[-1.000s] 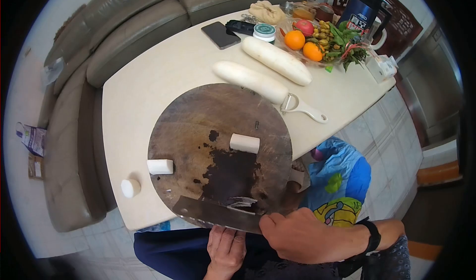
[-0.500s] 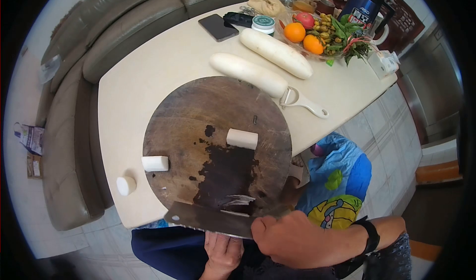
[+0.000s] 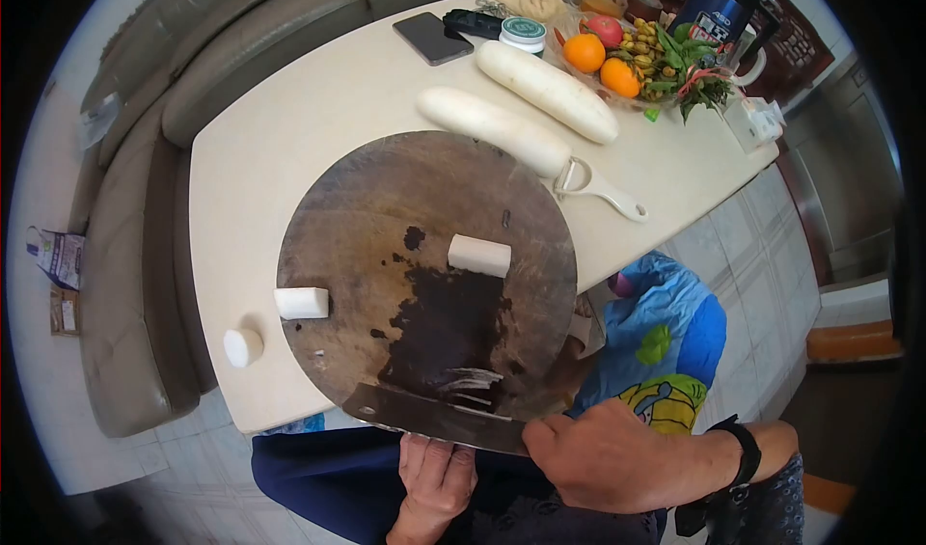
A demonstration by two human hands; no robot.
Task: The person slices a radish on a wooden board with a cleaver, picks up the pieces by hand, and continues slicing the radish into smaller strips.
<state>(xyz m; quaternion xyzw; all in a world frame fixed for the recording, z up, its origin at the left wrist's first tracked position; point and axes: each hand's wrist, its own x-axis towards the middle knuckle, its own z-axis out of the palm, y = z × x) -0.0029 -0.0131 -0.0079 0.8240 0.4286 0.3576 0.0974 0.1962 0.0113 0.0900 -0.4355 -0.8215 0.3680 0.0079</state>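
My right hand (image 3: 612, 456) is wrapped round the handle end of a cleaver (image 3: 424, 418), whose wide dark blade lies across the near edge of a round wooden chopping board (image 3: 357, 198). My left hand (image 3: 436, 477) is just below the blade, its fingers bent and pressed together; whatever they hold is hidden by the cleaver. Thin white strips (image 3: 473, 383) lie beyond the blade on a dark wet patch. One white radish block (image 3: 479, 255) rests right of the board's middle, and another white block (image 3: 302, 303) sits at its left edge.
Two whole white radishes (image 3: 547, 92) and a peeler (image 3: 603, 191) lie behind the board on the pale table (image 3: 241, 188). A round white end piece (image 3: 242, 347) is at the left. Farther back are a phone (image 3: 432, 39), a jar (image 3: 523, 34) and fruit with oranges (image 3: 585, 53).
The cleaver and my right hand have shifted slightly right. My left hand stays near the blade with its fingers bent. The camera view has tilted a little.
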